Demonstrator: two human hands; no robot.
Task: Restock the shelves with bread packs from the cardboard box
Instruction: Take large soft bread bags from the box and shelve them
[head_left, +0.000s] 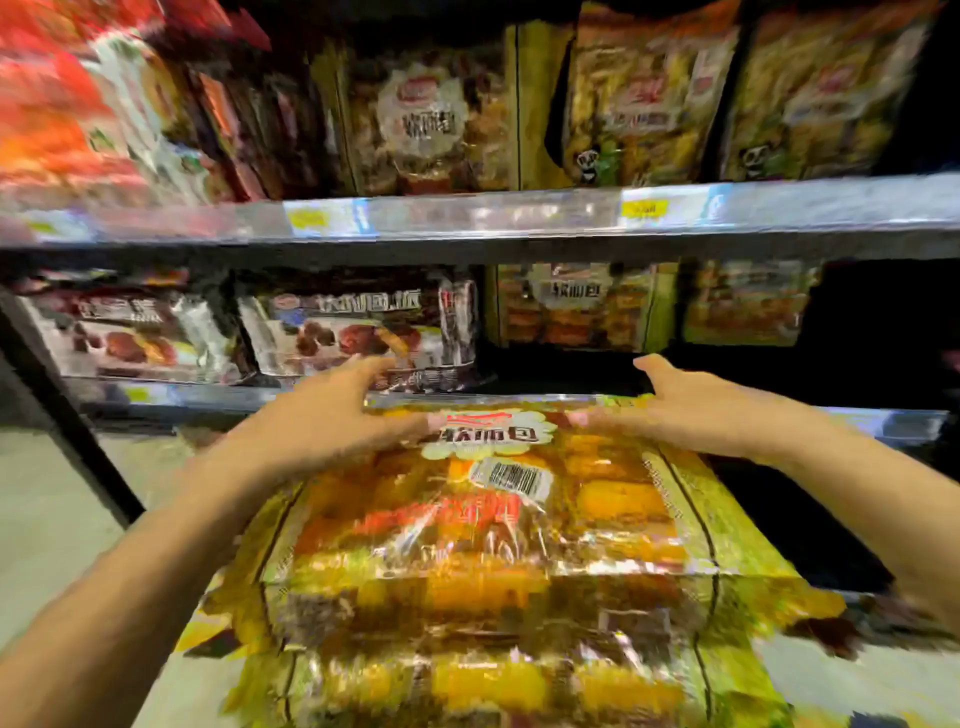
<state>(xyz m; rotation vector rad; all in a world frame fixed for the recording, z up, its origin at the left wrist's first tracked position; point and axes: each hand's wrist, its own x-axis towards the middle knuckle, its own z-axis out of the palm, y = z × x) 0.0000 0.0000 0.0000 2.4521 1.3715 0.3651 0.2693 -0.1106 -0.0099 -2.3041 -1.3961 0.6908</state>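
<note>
A stack of large yellow bread packs (493, 525) fills the lower middle of the view, its far end at the lip of the lower shelf (218, 397). My left hand (332, 415) rests on the top pack's far left corner, fingers spread, thumb on the white label. My right hand (696, 408) lies on the far right corner in the same way. Both hands press on the top pack rather than wrap it. The cardboard box is out of view.
Dark brown bread packs (363, 327) lie on the lower shelf at left, yellow packs (576, 304) stand behind at right with a dark gap to their right. The upper shelf (519, 215) carries upright yellow packs and red packs (67, 104).
</note>
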